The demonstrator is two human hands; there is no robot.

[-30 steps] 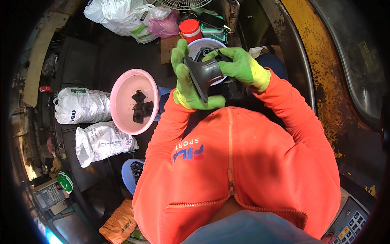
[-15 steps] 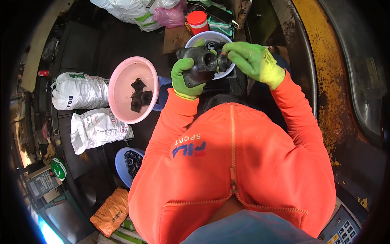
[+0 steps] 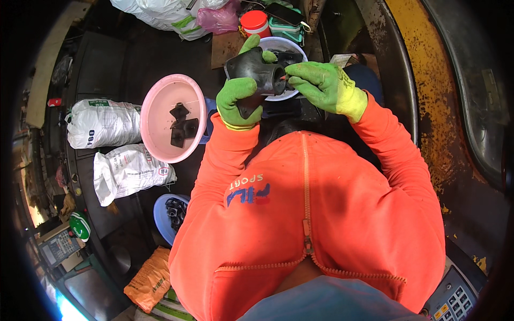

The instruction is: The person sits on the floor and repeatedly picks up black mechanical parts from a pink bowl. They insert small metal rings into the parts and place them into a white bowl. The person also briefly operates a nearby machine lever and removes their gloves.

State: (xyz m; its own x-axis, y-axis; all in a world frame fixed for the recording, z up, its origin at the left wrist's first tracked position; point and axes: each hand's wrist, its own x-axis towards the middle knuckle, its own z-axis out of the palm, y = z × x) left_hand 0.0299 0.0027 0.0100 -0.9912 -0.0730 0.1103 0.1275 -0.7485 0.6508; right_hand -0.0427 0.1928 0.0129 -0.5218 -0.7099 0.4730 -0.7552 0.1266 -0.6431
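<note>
My left hand (image 3: 239,100), in a green glove, is closed round a black moulded part (image 3: 250,65) with a square, flared flange and a short round neck. The part is tilted, its neck turned toward my right hand (image 3: 325,88). That hand, also gloved, has its fingers pinched together right at the neck's opening. A small reddish tip (image 3: 284,78) shows at the fingertips; it is too small to name. Behind the part stands a pale blue basin (image 3: 303,49) holding more black pieces, partly hidden by my hands.
To the left, a pink basin (image 3: 151,115) holds several black parts. White sacks (image 3: 101,122) lie beyond it. Lower down are a blue basin (image 3: 160,220) of black pieces and an orange bag (image 3: 147,279). A red-lidded jar (image 3: 254,22) stands at the back. Rusty yellow machinery (image 3: 423,107) rises on the right.
My left hand has turned the black part so its neck faces right instead of toward me. My right hand has come slightly left and down, its fingers now at the neck's rim.
</note>
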